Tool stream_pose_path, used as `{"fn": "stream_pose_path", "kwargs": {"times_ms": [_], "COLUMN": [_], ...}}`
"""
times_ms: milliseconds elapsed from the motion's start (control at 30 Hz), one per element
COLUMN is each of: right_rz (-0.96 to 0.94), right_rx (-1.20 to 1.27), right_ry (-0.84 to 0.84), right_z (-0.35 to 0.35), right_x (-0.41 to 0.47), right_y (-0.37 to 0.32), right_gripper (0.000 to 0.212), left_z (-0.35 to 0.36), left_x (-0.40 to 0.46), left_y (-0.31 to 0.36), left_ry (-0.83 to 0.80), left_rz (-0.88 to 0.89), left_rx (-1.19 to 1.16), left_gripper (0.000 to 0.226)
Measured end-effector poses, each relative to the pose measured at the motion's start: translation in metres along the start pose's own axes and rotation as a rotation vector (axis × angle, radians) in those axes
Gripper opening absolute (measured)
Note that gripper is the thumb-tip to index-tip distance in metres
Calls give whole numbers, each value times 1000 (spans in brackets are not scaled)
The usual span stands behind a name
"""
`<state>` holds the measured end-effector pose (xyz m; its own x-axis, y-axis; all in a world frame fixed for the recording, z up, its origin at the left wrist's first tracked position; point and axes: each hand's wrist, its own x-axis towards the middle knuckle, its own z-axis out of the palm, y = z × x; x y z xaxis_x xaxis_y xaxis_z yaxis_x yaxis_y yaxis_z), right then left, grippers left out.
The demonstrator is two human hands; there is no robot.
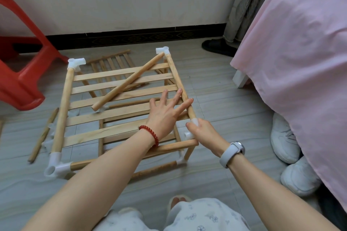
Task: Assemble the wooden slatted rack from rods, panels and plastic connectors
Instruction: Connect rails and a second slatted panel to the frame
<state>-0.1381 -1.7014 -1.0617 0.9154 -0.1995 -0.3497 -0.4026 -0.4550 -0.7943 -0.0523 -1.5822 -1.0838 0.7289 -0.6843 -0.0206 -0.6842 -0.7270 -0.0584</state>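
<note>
On grey floor (216,84) beside pink bed (300,62): slatted rack (120,99), long axis running away toward wall; left hand (165,114) fingers splayed over slats, right hand (202,131) gripping near corner connector (189,134).

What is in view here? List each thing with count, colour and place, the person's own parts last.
slatted rack: one, pale wood, floor centre
loose rod: one, wood, diagonal on the slats
corner connectors: four on top, white
spare panel: one, wood, floor behind rack
floor rod: one, wood, left of rack
stool: one, red, left
bedsheet: one, pink, right
sneakers: two, white, under the sheet
left hand: open, over slats
right hand: grips near-right connector
</note>
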Motion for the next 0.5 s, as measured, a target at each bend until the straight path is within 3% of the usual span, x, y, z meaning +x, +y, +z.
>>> {"fn": "stream_pose_path", "kwargs": {"times_ms": [500], "right_rz": [-88], "right_rx": [-19], "right_ry": [-67], "right_z": [-3], "right_x": [2], "right_y": [12], "right_gripper": [34], "left_z": [0], "left_x": [-5], "left_y": [-4], "left_ry": [31], "left_rz": [47], "left_rx": [-19], "left_gripper": [85]}}
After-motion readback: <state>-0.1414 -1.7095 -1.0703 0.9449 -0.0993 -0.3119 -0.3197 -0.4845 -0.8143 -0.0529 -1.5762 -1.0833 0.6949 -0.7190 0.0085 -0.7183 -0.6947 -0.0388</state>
